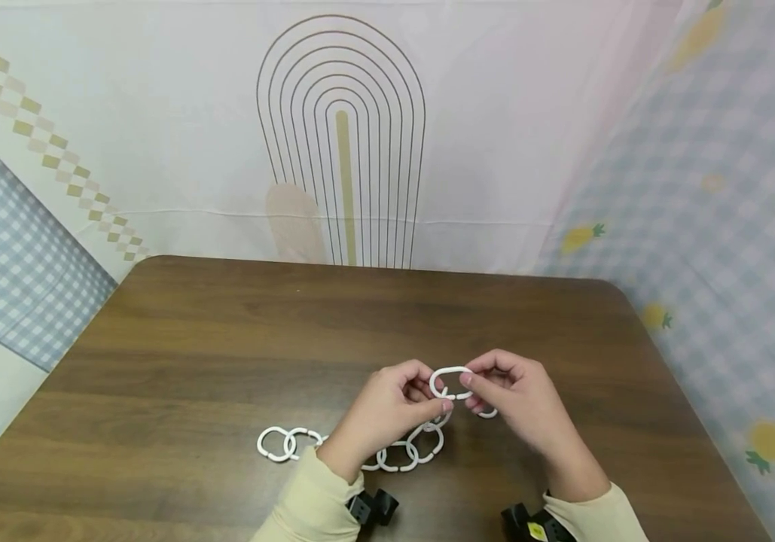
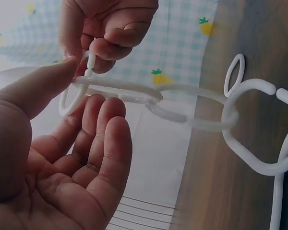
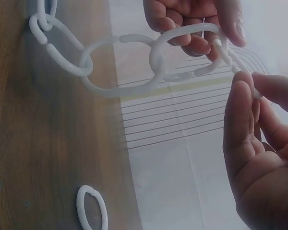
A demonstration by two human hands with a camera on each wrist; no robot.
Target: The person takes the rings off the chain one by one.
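Note:
My left hand [image 1: 394, 410] and right hand [image 1: 519, 395] are close together above the table, at either end of a white plastic chain link [image 1: 451, 369]. The right thumb and fingertips pinch the link's right end. At its left end, the left thumb and fingers hold it beside the chain. A chain of white links [image 2: 266, 169] hangs from this link down to the table. In the head view the chain runs behind the left wrist, which hides part of it. A separate white link [image 3: 80, 208] lies on the table, partly covered by the right hand in the head view.
The brown wooden table [image 1: 224, 324] has rounded far corners. Behind it hangs a white patterned cloth [image 1: 177, 135], with a blue checked cloth [image 1: 699, 248] on the right. The chain's far end [image 1: 265, 449] rests left of the left forearm.

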